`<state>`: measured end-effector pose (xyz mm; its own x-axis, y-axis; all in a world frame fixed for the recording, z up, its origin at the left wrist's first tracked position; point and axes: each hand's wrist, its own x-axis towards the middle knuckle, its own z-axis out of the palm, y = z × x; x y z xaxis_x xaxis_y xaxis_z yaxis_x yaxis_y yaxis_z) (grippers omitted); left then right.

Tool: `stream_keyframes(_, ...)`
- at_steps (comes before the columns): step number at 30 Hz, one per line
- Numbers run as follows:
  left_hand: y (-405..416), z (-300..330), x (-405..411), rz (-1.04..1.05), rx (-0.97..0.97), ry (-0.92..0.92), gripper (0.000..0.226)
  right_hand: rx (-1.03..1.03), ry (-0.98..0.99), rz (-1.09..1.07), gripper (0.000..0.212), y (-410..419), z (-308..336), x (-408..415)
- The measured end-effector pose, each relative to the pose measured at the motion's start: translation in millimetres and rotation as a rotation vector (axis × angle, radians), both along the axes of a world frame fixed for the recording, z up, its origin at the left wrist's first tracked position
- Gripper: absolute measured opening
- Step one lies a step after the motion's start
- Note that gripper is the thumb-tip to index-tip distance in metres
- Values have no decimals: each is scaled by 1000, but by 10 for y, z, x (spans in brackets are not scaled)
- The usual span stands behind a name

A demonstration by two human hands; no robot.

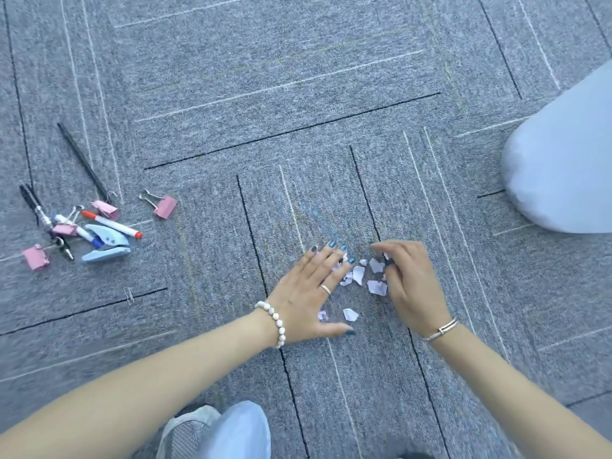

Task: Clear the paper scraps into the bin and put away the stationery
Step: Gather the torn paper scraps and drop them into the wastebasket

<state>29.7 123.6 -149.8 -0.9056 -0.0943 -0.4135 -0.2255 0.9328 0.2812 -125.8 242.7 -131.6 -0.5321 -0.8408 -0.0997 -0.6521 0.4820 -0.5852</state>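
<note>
**Both hands down on the scrap pile, stationery heap off to the side**

So everything's on the floor here, grey carpet tiles [298, 77] with dark and light stripe lines. The paper scraps [367, 276] are small pale lilac bits bunched between the two hands, with a couple of strays [350, 314] lying a bit closer to the person.

Left hand [308, 293] is flat and spread, fingers splayed, palm down right at the left edge of the pile, holding nothing. It covers some scraps under the fingertips. Right hand [410, 279] is curled in on the right side of the pile, fingers bent toward the scraps; can't really tell if its grip has pinched a piece or not, the fingers hide that.

The stationery is well apart, far left: pink binder clips [164, 205], red-capped marker [111, 223], a blue-capped one [84, 233], a light blue hole punch [107, 246], black pens [82, 160]. A lone staple [129, 295] sits between that heap and the hands.

Nothing lies between the hands and the heap apart from that staple. Loads of bare carpet ahead too. A knee in pale trousers [563, 160] crowds the right edge, and a shoe [188, 432] is at the bottom.
</note>
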Motion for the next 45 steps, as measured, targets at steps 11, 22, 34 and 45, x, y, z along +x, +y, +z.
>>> stream_keyframes(11, -274, -200, -225, -116, -69, 468, 39, 190, 167, -2, 55, 191, -61, 89)
stream_keyframes(22, -412, 8, -694, 33, 57, 396, 23, 189, 262, 28, 74, 138, -83, 69)
stream_keyframes(34, -891, 107, -467, 537, 40, 368, 26, 108, 524, 279, 53, -54, -213, 15)
stream_keyframes(45, -844, 166, -296, 581, 90, 404, 38, 59, 408, 491, 36, -398, -209, -234)
